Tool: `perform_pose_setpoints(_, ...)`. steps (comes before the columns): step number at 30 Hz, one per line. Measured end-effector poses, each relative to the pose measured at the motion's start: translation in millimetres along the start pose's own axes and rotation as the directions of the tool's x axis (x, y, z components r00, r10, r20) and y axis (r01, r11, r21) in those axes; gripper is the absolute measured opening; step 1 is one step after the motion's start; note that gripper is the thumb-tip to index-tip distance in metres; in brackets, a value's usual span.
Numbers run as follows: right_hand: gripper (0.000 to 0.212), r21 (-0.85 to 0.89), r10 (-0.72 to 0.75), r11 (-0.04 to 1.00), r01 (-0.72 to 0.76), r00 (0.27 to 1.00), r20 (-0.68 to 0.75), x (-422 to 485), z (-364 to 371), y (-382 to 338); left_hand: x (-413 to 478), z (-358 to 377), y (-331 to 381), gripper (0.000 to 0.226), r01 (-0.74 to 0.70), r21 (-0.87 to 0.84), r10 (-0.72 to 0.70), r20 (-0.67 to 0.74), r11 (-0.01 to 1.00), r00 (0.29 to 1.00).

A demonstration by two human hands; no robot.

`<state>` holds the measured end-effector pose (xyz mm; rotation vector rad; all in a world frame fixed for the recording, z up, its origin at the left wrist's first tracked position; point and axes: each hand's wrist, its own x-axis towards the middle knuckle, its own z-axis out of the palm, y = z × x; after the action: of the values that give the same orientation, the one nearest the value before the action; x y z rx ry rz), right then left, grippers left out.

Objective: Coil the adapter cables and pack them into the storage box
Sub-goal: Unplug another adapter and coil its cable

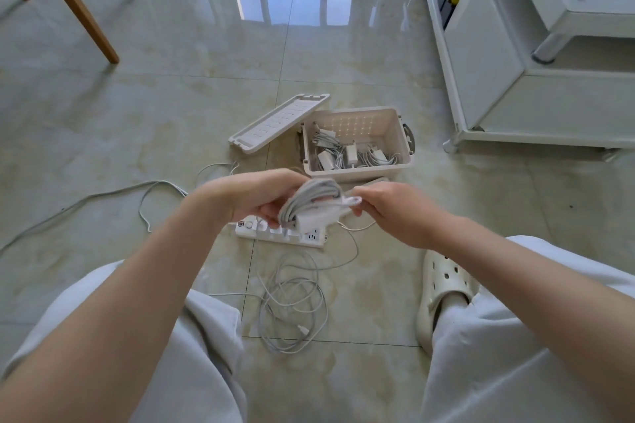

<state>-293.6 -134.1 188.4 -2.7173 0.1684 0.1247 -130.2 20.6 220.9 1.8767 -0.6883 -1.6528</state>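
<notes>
My left hand [256,197] grips a white adapter with its grey cable wound into a coil [314,203], held above the floor in the middle of the view. My right hand [395,213] pinches the cable's free end at the coil's right side. Behind the hands stands the open beige storage box [398,134], with several coiled adapters [350,154] lying inside. A loose tangle of white cable [295,306] lies on the floor between my knees.
The box lid [278,122] lies tilted to the left of the box. A white power strip [281,235] lies under my hands, its cord [103,197] trailing left. A white cabinet [536,79] stands at the right, wooden chair legs [79,7] at top left. My slippered foot [443,295] is at the right.
</notes>
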Motion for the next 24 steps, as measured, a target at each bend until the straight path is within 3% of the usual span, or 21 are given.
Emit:
perform_pose_setpoints(4,0.028,-0.084,-0.010,0.996,0.008,1.000,-0.024,0.1,2.3,-1.3,5.9,5.9,-2.5,0.030,0.123,0.279,-0.092,-0.122,0.952,0.988)
perform_pose_setpoints(7,0.031,-0.159,-0.045,0.987,0.035,0.997,-0.063,1.0,7.2,-8.1,8.4,10.9,-4.0,0.031,0.171,0.468,-0.017,-0.316,0.867,0.949)
perform_pose_setpoints(11,0.033,-0.173,-0.035,0.985,0.015,0.993,-0.113,1.9,7.7,-14.9,9.8,11.5,-9.2,0.029,0.302,0.646,0.143,-0.543,0.701,0.827)
perform_pose_setpoints(15,0.036,-0.148,-0.059,0.988,0.034,0.983,-0.172,2.0,14.4,-21.8,13.4,10.8,-9.4,0.027,0.336,0.646,0.269,-0.653,0.685,0.708)
perform_pose_setpoints(20,0.052,-0.042,-0.084,0.996,0.077,0.969,-0.233,-1.0,16.9,-35.3,22.0,10.6,-11.3,0.031,0.266,0.555,0.292,-0.718,0.788,0.632)
perform_pose_setpoints(22,0.047,0.014,-0.110,0.993,0.117,0.963,-0.247,-5.0,18.0,-41.8,25.0,11.5,-11.0,0.031,0.190,0.464,0.252,-0.730,0.865,0.635)
perform_pose_setpoints(24,0.041,0.045,-0.147,0.985,0.165,0.951,-0.272,-9.1,17.6,-48.6,26.9,13.7,-9.2,0.029,0.022,0.279,0.187,-0.699,0.960,0.691)
